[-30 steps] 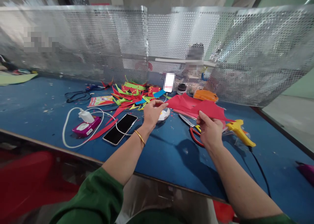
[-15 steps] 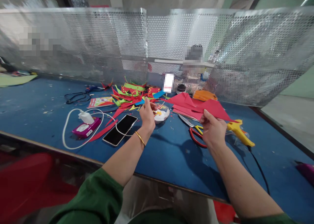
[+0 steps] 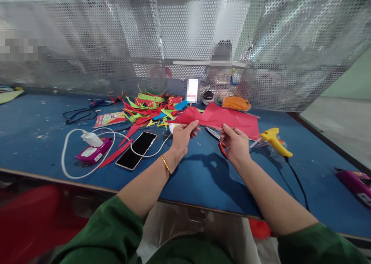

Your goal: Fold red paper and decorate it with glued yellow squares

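Note:
A sheet of red paper (image 3: pixel 213 115) is held up off the table between my two hands. My left hand (image 3: pixel 183 141) pinches its near edge, thumb on top. At the edge farther right, my right hand (image 3: pixel 236 143) pinches the same sheet. Scissors (image 3: pixel 222 149) with a red handle lie on the table, mostly hidden behind my right hand. More red paper seems to lie under the sheet, but I cannot tell where one piece ends. A small white container (image 3: pixel 173 127) is partly covered by my left hand and the sheet.
A yellow glue gun (image 3: pixel 274 139) lies to the right, its black cord trailing forward. On the left are a phone (image 3: pixel 136 150), a purple power strip (image 3: pixel 94 152) with a white cable, and a pile of red and green paper cutouts (image 3: pixel 147 109). A perforated metal screen (image 3: pixel 116 44) stands behind.
My left hand has moved right and now pinches the red paper, where before it was empty near the white container. My right hand keeps hold, and the sheet is turned more toward me.

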`<state>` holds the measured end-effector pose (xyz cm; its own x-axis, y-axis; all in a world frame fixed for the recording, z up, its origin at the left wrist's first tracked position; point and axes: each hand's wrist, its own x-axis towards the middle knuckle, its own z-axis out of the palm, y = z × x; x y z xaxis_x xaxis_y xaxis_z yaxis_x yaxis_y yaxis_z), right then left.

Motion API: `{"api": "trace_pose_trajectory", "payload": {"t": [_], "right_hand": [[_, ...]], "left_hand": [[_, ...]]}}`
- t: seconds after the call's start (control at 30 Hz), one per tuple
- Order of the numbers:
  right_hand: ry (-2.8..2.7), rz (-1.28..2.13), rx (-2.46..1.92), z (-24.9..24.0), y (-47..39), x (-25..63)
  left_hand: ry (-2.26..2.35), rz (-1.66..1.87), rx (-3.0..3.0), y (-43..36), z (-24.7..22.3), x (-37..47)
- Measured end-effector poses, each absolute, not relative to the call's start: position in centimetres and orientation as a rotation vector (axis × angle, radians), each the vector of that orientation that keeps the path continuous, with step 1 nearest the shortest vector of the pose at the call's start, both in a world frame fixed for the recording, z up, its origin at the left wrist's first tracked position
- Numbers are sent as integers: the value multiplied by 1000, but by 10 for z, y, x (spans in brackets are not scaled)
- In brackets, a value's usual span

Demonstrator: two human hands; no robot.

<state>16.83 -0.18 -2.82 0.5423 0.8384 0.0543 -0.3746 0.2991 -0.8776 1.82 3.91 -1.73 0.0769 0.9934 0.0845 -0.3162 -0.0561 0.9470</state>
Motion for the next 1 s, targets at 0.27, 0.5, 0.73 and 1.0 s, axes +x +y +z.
{"api": "trace_pose_trajectory", "payload": {"t": [0.27, 0.5, 0.73, 1.0], "right_hand": [[-557, 936, -931, -29, 0, 167], [-583, 967, -945, -33, -3, 157], [-581, 924, -977, -37, -1, 158], [-572, 927, -999, -41, -1, 157]], "left_hand": [[891, 1346, 1062, 34, -19, 23], [875, 1274, 1106, 27, -22, 28], [925, 1306, 1073, 26, -27, 31], [949, 1283, 1071, 26, -28, 32]]}}
